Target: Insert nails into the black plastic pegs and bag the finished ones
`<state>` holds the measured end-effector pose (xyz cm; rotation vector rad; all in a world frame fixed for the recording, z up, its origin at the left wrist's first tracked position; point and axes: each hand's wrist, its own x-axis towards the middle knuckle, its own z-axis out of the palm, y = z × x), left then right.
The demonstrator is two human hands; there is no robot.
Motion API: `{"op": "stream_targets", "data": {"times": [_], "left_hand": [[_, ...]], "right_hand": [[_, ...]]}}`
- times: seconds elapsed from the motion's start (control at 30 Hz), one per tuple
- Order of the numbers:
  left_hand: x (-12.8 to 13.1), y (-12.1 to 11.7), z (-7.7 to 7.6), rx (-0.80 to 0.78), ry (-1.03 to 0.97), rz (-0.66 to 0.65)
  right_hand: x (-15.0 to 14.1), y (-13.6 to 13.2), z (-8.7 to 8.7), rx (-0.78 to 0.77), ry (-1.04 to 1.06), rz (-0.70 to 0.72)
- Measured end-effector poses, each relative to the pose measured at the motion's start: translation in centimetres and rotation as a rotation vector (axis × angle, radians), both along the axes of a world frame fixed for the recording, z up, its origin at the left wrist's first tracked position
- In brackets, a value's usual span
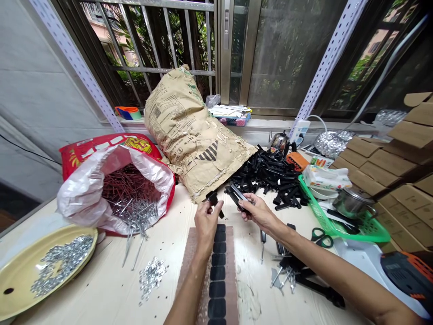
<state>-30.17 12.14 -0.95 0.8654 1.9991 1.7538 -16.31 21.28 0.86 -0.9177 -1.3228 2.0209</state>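
Note:
My left hand (205,223) pinches a small black plastic part (214,198) just in front of the paper sack. To its right, my right hand (260,213) is closed around a slim tool with silver and black arms (238,197), its tip pointing at the black part with a small gap between them. The tool's exact kind is unclear. Below my hands lies a brown board (230,266) with a row of black rounded squares (218,274) on it. Past the tool, a heap of black plastic parts (270,174) spills from the mouth of the sack (203,149).
At left, a red-and-white bag (81,189) holds long screws, beside a yellow dish (10,266) of metal pieces and a small loose pile (152,275). At right are scissors (321,238), a green basket (368,232), a power tool (406,275) and stacked cardboard boxes (406,212).

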Motion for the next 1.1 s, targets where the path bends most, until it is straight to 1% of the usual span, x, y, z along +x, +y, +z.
{"op": "stream_targets", "data": {"times": [0.03,0.1,0.13,0.17,0.2,0.23,0.27,0.3,0.33,0.37,0.4,0.43,0.47,0.53,0.6,0.63,0.67,0.7,0.73,0.8,0.83,0.87,0.9,0.93,0.97,1.03,1.07,1.1], "left_hand": [[0.0,-0.1,0.3,0.042,0.085,-0.001],[0.2,-0.2,1.0,0.151,0.166,-0.07],[0.4,-0.2,1.2,0.198,0.148,-0.1],[0.7,-0.1,1.3,0.227,0.091,-0.1],[0.9,0.0,1.3,0.232,-0.004,-0.083],[1.1,0.1,1.2,0.22,-0.129,-0.071],[1.3,0.2,1.0,0.198,-0.273,-0.088],[1.4,0.3,0.8,0.177,-0.42,-0.145],[1.4,0.5,0.6,0.163,-0.556,-0.234],[1.3,0.6,0.5,0.162,-0.668,-0.331],[1.2,0.6,0.4,0.177,-0.749,-0.403],[1.0,0.7,0.4,0.204,-0.794,-0.43],[0.8,0.6,0.5,0.234,-0.806,-0.413],[0.3,0.5,0.9,0.276,-0.728,-0.295],[0.0,0.2,1.3,0.239,-0.526,-0.182],[0.0,0.1,1.4,0.189,-0.4,-0.179],[0.2,0.1,1.5,0.149,-0.282,-0.19],[0.4,0.1,1.4,0.125,-0.185,-0.239],[0.7,0.1,1.3,0.111,-0.105,-0.308],[1.3,0.3,0.8,0.099,0.005,-0.452],[1.5,0.5,0.5,0.084,0.035,-0.49],[1.6,0.6,0.2,0.057,0.039,-0.489],[1.6,0.7,-0.1,0.024,0.006,-0.464],[1.4,0.8,-0.3,0.0,-0.071,-0.422],[1.2,0.9,-0.5,-0.004,-0.181,-0.374],[0.7,1.0,-0.7,0.038,-0.445,-0.302],[0.4,1.0,-0.7,0.074,-0.56,-0.275],[0.2,1.0,-0.7,0.106,-0.641,-0.251]], "right_hand": [[0.2,0.0,0.1,-0.027,0.003,0.019],[0.5,0.0,0.3,-0.138,0.007,0.086],[0.7,-0.1,0.4,-0.187,0.015,0.113],[0.8,-0.1,0.5,-0.203,0.026,0.124],[0.9,-0.3,0.5,-0.174,0.037,0.114],[0.9,-0.4,0.5,-0.1,0.044,0.092],[0.8,-0.6,0.5,0.0,0.044,0.07],[0.8,-0.9,0.4,0.104,0.038,0.06],[0.7,-1.1,0.2,0.193,0.026,0.071],[0.6,-1.3,0.0,0.258,0.012,0.099],[0.5,-1.4,-0.1,0.301,-0.003,0.134],[0.5,-1.4,-0.3,0.336,-0.025,0.158],[0.6,-1.3,-0.3,0.384,-0.062,0.158],[0.9,-0.5,-0.2,0.559,-0.177,0.09],[1.4,0.4,0.3,0.781,-0.309,-0.001],[1.6,0.7,0.5,0.861,-0.357,-0.013],[1.7,0.8,0.7,0.901,-0.381,0.003],[1.7,0.8,0.9,0.895,-0.382,0.037],[1.6,0.7,1.0,0.849,-0.366,0.076],[1.2,0.5,1.0,0.714,-0.306,0.138],[0.9,0.7,1.0,0.658,-0.28,0.164],[0.5,1.2,1.0,0.631,-0.275,0.181],[0.3,2.0,1.0,0.653,-0.311,0.187],[0.0,3.0,0.9,0.731,-0.408,0.178],[-0.2,4.2,0.8,0.84,-0.553,0.152],[-0.4,6.7,0.4,1.04,-0.882,0.064],[-0.4,7.8,0.2,1.093,-1.008,0.03],[-0.4,8.7,0.0,1.11,-1.087,0.016]]}}
